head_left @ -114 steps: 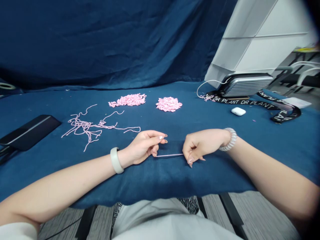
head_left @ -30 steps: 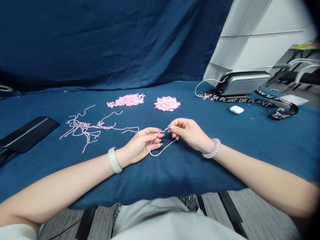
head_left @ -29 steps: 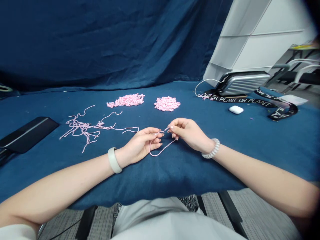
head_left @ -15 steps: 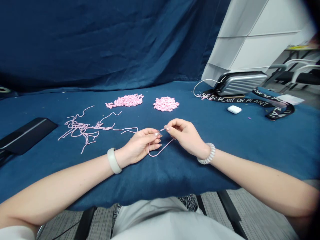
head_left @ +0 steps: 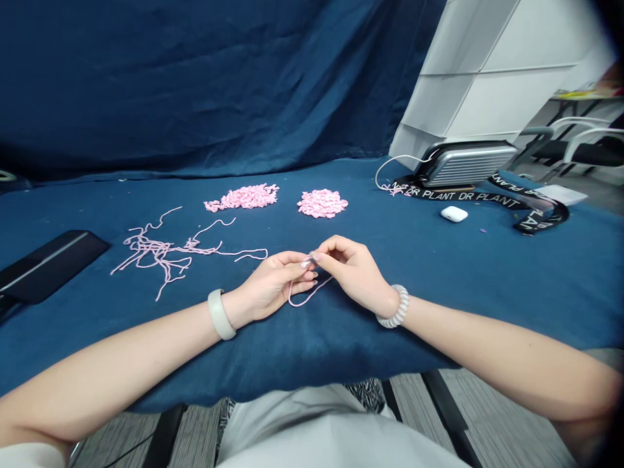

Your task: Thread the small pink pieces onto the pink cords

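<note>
A single pink strand of yarn (head_left: 306, 302) hangs in a loop below my two hands. My left hand (head_left: 280, 279) pinches it between thumb and fingertips. Thumb and forefinger of my right hand (head_left: 348, 270) are closed on the same strand, with the fingertips of both hands touching or nearly so. The bit of yarn between the fingertips is hidden. To the left lies a loose tangle of pink yarn strands (head_left: 163, 250). Beyond my hands are two heaps of small pink knotted pieces, an elongated heap (head_left: 246, 197) and a rounder heap (head_left: 322, 203).
A black flat object (head_left: 53, 263) lies at the left edge. At the back right stand a silver ribbed case (head_left: 470, 164), a black lettered strap (head_left: 453, 196) and a white earbud case (head_left: 454, 214). The blue cloth (head_left: 414, 279) covers the table and ends near my lap.
My right hand has moved slightly left, bringing its fingertips up to those of my left hand. The short stretch of yarn between them is now covered. The view has shifted slightly.
</note>
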`<state>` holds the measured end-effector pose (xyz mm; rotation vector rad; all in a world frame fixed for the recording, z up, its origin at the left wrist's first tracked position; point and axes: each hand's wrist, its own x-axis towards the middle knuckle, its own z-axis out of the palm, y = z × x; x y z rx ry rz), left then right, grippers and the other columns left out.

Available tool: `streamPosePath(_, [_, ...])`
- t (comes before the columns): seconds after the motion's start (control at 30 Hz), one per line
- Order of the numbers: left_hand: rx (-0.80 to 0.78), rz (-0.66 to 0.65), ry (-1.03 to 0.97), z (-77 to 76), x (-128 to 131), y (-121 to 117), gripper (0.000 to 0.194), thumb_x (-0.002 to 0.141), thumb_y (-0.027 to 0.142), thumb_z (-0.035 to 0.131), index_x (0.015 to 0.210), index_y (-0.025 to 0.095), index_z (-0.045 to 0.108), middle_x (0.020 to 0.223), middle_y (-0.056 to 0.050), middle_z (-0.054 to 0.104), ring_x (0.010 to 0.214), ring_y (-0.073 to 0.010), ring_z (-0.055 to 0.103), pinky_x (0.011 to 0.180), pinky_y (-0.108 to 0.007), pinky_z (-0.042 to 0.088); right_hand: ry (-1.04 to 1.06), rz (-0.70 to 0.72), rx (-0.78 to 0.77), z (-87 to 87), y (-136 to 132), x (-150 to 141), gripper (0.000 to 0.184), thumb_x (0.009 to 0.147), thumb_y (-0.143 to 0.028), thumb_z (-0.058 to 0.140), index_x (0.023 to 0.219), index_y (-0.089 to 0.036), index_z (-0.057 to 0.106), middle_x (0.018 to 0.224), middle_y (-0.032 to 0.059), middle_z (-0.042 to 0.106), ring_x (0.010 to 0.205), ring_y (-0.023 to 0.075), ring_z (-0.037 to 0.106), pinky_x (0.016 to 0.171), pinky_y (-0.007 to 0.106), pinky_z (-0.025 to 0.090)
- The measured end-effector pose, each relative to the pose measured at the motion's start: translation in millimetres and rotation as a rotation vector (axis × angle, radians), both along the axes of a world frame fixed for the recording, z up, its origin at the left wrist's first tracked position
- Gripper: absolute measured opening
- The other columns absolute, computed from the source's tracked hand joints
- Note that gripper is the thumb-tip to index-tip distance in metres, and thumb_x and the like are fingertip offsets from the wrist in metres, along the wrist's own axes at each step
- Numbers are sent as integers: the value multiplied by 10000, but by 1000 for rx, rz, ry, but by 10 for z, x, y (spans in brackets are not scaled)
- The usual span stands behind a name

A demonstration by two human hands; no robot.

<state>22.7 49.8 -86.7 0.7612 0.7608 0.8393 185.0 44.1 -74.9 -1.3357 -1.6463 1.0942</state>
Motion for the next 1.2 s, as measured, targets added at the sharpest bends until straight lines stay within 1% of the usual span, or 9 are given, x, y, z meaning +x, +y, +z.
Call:
streamPosePath(0.07, [3,-2,-1,-3,-1,2,112,752,111,644,861,102,621,725,-28,606,690,-74,602,703,-204,535,0,16,-19,-11,1,-5,545,701,-565,441,919,-72,522,901,17,542,724,-127,451,680,-30,378])
streamPosePath(0.17, [9,-12,6,-2,-7,-1,145,747,115,651,889,108,623,745,-29,616,700,-75,608,709,-201,534,-21,27,-29,-31,12,-7,568,701,-577,430,930,-65,527,892,26,546,707,-129,428,652,-34,353])
streamPosePath(0.37, [12,-16,12,14,-9,-10,158,741,125,658,895,107,632,761,-38,629,712,-87,617,720,-216,537,-94,8,5,-45,5,1,516,717,-544,422,921,-89,552,875,6,549,687,-134,412,624,-36,317])
streamPosePath(0.53, [21,-24,29,6,-2,-3,146,720,126,677,855,93,631,720,-39,620,657,-82,610,700,-215,537,-116,20,39,-34,3,11,519,723,-537,419,910,-75,563,853,10,553,659,-140,389,611,-36,295])
streamPosePath(0.67, [30,-17,27,-5,-2,-3,120,713,130,684,812,95,625,744,-40,619,645,-75,604,700,-219,536,-148,40,24,-28,32,23,543,718,-562,417,908,-77,572,845,6,557,639,-140,383,598,-29,282])
streamPosePath(0.8, [30,-4,20,-7,-2,-14,83,736,125,660,802,102,617,767,-37,621,642,-69,595,694,-223,535,-201,71,21,-24,54,41,567,734,-589,377,873,-81,588,845,-3,560,631,-142,378,590,-21,257])
streamPosePath(0.97, [44,10,14,-7,-4,-16,89,745,135,652,807,106,594,763,-30,615,636,-60,580,691,-224,534,-246,105,50,-7,64,72,623,734,-628,346,844,-63,585,782,-2,546,608,-143,322,585,-6,216])
streamPosePath(1.07, [42,13,16,-13,-9,-11,116,747,152,653,806,118,559,795,-39,629,651,-67,592,697,-231,535,-219,57,26,16,65,67,672,712,-670,337,824,-43,551,754,5,527,606,-140,303,581,-8,223])
streamPosePath(1.2, [41,8,12,-19,-11,-9,145,755,158,646,822,131,521,827,-53,648,661,-77,611,703,-241,535,-72,-6,-77,26,65,41,725,678,-723,326,872,-50,511,722,7,502,585,-138,296,569,-4,254])
